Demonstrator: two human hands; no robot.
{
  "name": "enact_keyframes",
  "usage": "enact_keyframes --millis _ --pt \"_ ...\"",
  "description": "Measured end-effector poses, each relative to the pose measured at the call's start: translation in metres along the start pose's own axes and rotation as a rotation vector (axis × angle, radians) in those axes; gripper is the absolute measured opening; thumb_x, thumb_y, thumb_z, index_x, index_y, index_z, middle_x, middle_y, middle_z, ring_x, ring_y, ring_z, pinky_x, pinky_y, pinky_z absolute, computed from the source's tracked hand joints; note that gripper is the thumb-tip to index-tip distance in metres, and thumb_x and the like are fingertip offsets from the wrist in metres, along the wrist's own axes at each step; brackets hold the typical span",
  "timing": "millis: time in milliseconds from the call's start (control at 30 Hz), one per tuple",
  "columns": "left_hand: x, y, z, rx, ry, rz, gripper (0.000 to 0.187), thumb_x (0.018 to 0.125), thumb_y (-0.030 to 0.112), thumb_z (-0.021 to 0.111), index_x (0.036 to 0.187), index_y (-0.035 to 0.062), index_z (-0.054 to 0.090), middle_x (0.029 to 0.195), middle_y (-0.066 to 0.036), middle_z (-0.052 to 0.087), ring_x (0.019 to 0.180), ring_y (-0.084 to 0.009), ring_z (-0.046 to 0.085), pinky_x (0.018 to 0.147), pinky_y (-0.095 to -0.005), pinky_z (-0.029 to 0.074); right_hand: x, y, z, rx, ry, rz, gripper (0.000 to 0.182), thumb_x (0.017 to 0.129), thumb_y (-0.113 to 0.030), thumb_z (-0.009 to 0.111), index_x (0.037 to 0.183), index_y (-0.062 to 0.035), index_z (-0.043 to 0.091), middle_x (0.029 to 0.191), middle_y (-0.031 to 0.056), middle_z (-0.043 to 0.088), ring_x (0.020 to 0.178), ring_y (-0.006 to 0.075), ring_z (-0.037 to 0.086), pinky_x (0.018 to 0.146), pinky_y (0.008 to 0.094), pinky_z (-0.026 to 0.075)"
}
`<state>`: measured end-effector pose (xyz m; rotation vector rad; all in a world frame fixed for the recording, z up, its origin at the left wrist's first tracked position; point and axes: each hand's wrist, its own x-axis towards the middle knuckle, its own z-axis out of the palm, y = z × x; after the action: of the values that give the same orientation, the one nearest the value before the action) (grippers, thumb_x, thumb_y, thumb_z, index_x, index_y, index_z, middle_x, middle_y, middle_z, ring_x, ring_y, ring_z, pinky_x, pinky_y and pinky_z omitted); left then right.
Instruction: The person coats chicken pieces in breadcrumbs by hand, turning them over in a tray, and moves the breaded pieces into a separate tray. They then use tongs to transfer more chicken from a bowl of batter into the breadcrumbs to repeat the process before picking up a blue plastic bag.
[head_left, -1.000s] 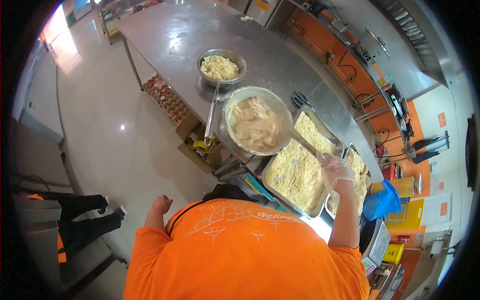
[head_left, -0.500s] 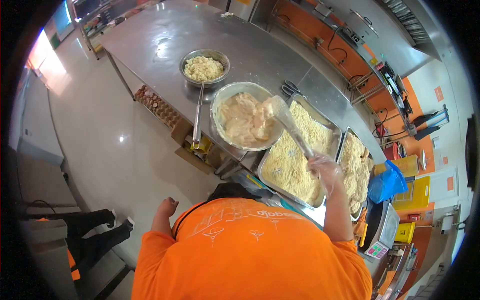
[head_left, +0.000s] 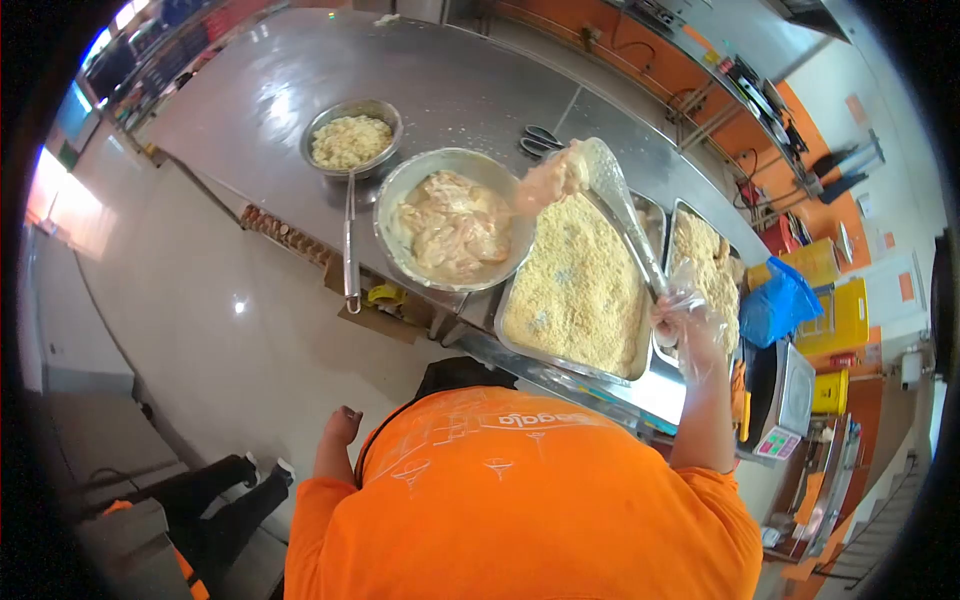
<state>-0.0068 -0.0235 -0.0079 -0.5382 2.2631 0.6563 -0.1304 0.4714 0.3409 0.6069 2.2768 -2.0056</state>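
Note:
My right hand (head_left: 690, 318), in a clear plastic glove, is closed around the handle of a long-handled spoon (head_left: 622, 205) with a broad head. Pale battered meat (head_left: 550, 180), blurred by motion, hangs at the spoon's tip, between a bowl and a tray. The metal bowl (head_left: 384, 225) holds more meat in pale, wet batter. To its right, yellowish crumbs (head_left: 575, 290) fill a rectangular metal tray (head_left: 505, 335). Low at the left, my bare left hand (head_left: 344, 425) hangs away from the table, fingers curled, with nothing visible in it.
A smaller metal bowl (head_left: 393, 118) of pale, lumpy food has a long handle (head_left: 351, 250) over the table edge. Black scissors (head_left: 540, 140) lie behind the tray. At right are a second crumb tray (head_left: 678, 215), a blue bag (head_left: 780, 305) and a scale (head_left: 790, 405). A person's legs (head_left: 230, 500) show lower left.
My right hand has moved right and the spoon has swung up from the bowl's right rim to above the crumb tray's far end. Battered meat now trails from its tip.

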Motion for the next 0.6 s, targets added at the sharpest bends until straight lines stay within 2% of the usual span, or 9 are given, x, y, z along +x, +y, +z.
enact_keyframes --millis 200,333,433,467,533,600 --pt "0.007 0.011 -0.009 0.032 -0.001 0.045 0.038 0.077 0.034 0.052 0.096 0.0002 0.054 0.098 -0.019 0.056 0.093 -0.0341 0.052 0.080 -0.0392 0.042 -0.018 0.002 -0.046 -0.138 0.067 0.014 0.016 0.068 -0.004 0.058 0.083 -0.0016 0.054 0.072 0.0078 0.054 0.061 0.0138 0.050 0.051 0.0232 0.037" --pt "0.008 0.034 -0.019 0.051 -0.011 0.078 0.039 0.077 0.033 0.053 0.097 -0.0002 0.053 0.098 -0.020 0.056 0.093 -0.0347 0.052 0.080 -0.0390 0.042 -0.021 0.010 -0.042 -0.126 0.191 0.044 0.010 0.069 -0.003 0.056 0.079 -0.0013 0.054 0.069 0.0052 0.052 0.060 0.0121 0.048 0.053 0.0228 0.036" --pt "0.016 0.048 -0.025 0.059 -0.025 0.133 0.039 0.077 0.034 0.052 0.097 -0.0001 0.053 0.097 -0.020 0.056 0.094 -0.0344 0.052 0.081 -0.0386 0.041 -0.008 0.025 -0.050 -0.086 0.127 0.096 0.015 0.064 0.005 0.059 0.078 0.0007 0.055 0.069 0.0066 0.054 0.063 0.0126 0.050 0.054 0.0231 0.038" --pt "0.018 0.052 -0.028 0.062 -0.032 0.155 0.039 0.077 0.034 0.052 0.097 -0.0001 0.053 0.097 -0.020 0.056 0.094 -0.0343 0.052 0.081 -0.0385 0.041 -0.007 0.029 -0.053 -0.107 0.099 0.099 0.013 0.069 0.002 0.055 0.082 -0.0011 0.057 0.071 0.0071 0.055 0.066 0.0156 0.052 0.058 0.0244 0.040" --pt "0.024 0.060 -0.028 0.096 -0.013 0.156 0.040 0.077 0.034 0.052 0.097 0.0001 0.053 0.097 -0.020 0.056 0.094 -0.0340 0.052 0.081 -0.0386 0.041 -0.002 0.028 -0.061 -0.604 0.165 0.169 0.018 0.075 -0.005 0.050 0.091 -0.0031 0.056 0.076 0.0102 0.057 0.071 0.0202 0.055 0.062 0.0279 0.042" --pt "0.028 0.068 -0.030 0.095 -0.021 0.154 0.040 0.078 0.035 0.051 0.098 0.0002 0.053 0.097 -0.020 0.056 0.094 -0.0337 0.052 0.081 -0.0387 0.041 -0.005 0.026 -0.071 -1.165 0.157 0.014 0.024 0.079 -0.012 0.046 0.100 -0.0059 0.053 0.081 0.0126 0.058 0.076 0.0241 0.056 0.067 0.0312 0.044"
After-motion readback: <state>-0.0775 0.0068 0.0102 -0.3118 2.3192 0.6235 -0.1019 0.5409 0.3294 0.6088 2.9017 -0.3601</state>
